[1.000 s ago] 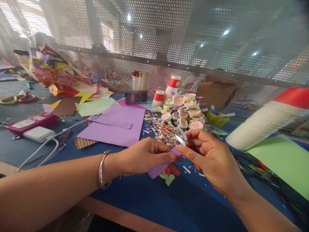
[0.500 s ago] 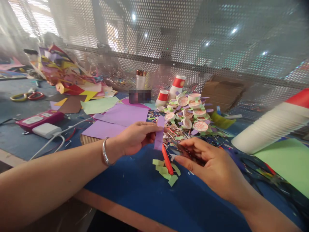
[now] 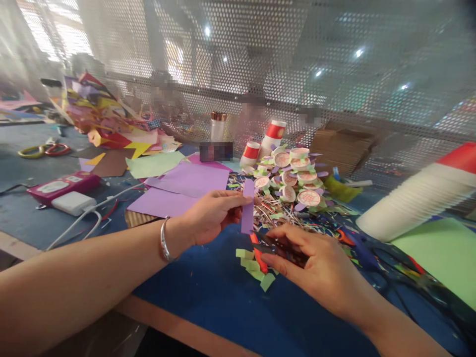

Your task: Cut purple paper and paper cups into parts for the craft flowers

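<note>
Pinched between the thumb and fingers of my left hand (image 3: 219, 213) is a narrow purple paper strip (image 3: 247, 218), held upright with a rounded top end. My right hand (image 3: 308, 258) is closed around a pair of dark scissors (image 3: 263, 243); the handles are mostly hidden by the fingers. The blades stand apart and point left, close to the strip's lower end; whether they touch it I cannot tell. Below them a red-orange stick-like tool (image 3: 259, 258) lies over several light green paper pieces (image 3: 253, 270) on the blue table (image 3: 208, 297).
Purple sheets (image 3: 193, 176) lie behind my left hand. Decorated paper cup bottoms (image 3: 290, 176) are heaped over paper scraps. A long cup stack (image 3: 405, 198) leans at the right. Yellow-and-red-handled scissors (image 3: 44, 148) and a pink device (image 3: 63, 186) are at the left.
My right hand has brought the scissors left toward the strip's lower end, and their blades now show clearly. The left hand stays nearly in place, still holding the strip.
</note>
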A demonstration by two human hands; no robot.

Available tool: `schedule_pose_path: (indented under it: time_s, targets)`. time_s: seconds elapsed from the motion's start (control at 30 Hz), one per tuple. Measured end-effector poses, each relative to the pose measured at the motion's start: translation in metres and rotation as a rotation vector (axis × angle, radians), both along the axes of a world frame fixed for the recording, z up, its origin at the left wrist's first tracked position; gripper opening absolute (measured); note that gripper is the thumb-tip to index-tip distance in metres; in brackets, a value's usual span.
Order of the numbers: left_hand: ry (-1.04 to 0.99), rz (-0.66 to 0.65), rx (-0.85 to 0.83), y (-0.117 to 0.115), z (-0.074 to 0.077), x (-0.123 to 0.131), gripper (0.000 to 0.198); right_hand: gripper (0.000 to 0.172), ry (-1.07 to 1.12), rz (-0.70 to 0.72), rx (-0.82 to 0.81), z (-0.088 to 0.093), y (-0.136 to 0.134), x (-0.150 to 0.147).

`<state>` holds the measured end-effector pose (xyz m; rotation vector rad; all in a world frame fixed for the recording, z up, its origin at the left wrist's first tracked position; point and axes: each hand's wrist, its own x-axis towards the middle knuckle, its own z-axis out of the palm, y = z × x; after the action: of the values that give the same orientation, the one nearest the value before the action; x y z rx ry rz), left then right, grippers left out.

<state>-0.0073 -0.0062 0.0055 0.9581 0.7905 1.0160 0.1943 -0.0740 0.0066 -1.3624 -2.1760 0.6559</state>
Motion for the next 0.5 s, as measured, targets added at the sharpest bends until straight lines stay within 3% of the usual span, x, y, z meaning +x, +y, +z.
schedule_pose_path:
  time_s: [0.5]
  targets:
    - [0.032,-0.026,0.025,-0.0035,0.0002,0.0027,0.011,0.028,-0.038,0.013,0.073,-0.0022,-0.0011,0.0027]
